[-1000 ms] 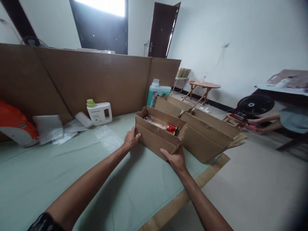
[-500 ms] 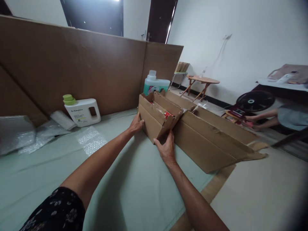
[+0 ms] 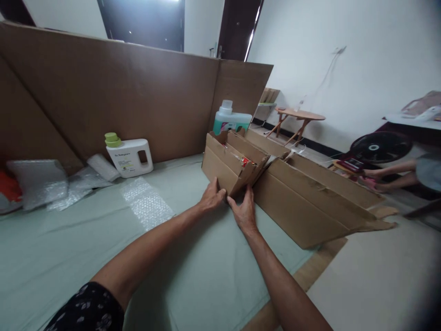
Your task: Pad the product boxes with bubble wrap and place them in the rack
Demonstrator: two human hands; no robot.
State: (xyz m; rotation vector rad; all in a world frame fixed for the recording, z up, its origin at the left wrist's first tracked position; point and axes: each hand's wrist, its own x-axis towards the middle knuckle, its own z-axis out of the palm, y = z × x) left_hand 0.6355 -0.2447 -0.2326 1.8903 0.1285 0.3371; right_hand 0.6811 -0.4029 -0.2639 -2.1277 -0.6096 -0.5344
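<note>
A small open cardboard box [image 3: 220, 161] stands on the pale green cloth [image 3: 203, 257], with a bit of red packaging [image 3: 244, 162] showing inside. My left hand [image 3: 212, 196] grips its front face near the lower corner, thumb pointing to the right. My right hand [image 3: 244, 211] holds the same corner from the right, thumb at the bottom edge and fingers along the end. The two thumbs are close together. Some fingertips are hidden against the cardboard. Beside the box on the right lies a longer open cardboard box [image 3: 303, 197].
A white bottle with a green cap [image 3: 129, 158], bubble wrap [image 3: 146, 204] and plastic packing [image 3: 41, 181] lie left. Behind the small box stands a blue-green liquid bottle [image 3: 232, 120]. A tall cardboard panel [image 3: 138, 92] borders the back. Another person's arms [image 3: 392, 177] reach in near a fan [image 3: 374, 147].
My left hand has slid right from the small box's left edge to its near lower corner. My right hand stays at that corner. The view has turned slightly left.
</note>
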